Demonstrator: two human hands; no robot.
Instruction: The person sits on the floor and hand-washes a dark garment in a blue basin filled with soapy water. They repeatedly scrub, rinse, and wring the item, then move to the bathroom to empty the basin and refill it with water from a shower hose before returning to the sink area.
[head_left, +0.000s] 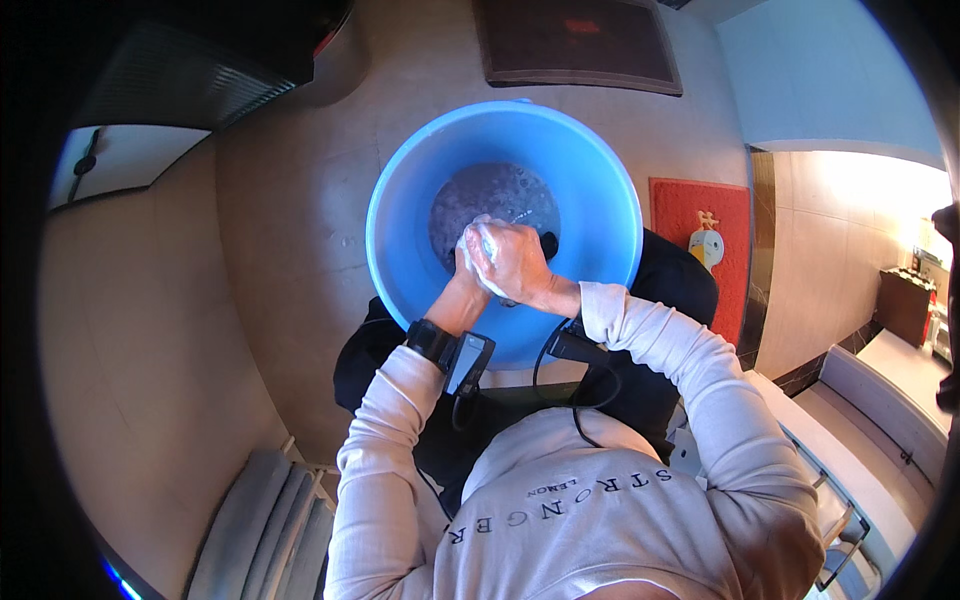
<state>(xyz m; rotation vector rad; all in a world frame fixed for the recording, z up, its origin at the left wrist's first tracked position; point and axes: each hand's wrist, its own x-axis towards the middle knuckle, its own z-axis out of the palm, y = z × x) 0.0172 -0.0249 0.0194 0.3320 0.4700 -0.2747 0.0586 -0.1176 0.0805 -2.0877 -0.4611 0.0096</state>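
A large blue plastic tub (600, 172) stands between my knees, with sudsy grey water (491, 187) at its bottom. Above the water, my left hand (471, 266) and my right hand (514, 259) are pressed together, foam on their fingers. White, foamy material (489, 247) shows between them; whether it is cloth or only lather I cannot tell. The right hand covers much of the left. Something dark (549, 244) lies in the tub beside my right hand. A black strap with a small device (466, 364) sits on my left wrist.
A dark mat (577, 45) lies on the tiled floor beyond the tub. To the right are a red mat (667, 202) and a white-and-yellow object (705, 247) on it. Folded grey panels (240, 517) lean at lower left. A black cable (536, 375) hangs near my right wrist.
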